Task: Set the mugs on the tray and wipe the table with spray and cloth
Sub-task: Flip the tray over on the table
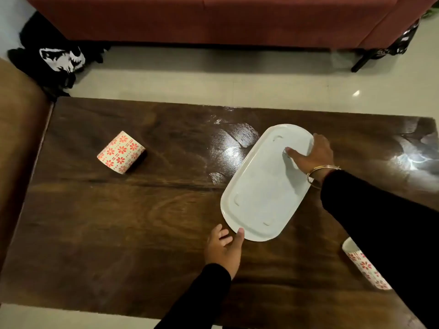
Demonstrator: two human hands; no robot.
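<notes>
A long white oval tray lies slantwise on the dark wooden table. My right hand grips its far right rim, thumb on the tray's inside. My left hand holds the near end, thumb on the rim and fingers under or beside it. One white mug with red flowers stands on the table at the left, well apart from the tray. A second flowered mug shows at the near right, partly hidden by my right sleeve. No spray bottle or cloth is in view.
A red sofa runs along the far side across a strip of pale floor. A black bag with a white print lies on the floor at the far left. A brown seat edge borders the table's left end.
</notes>
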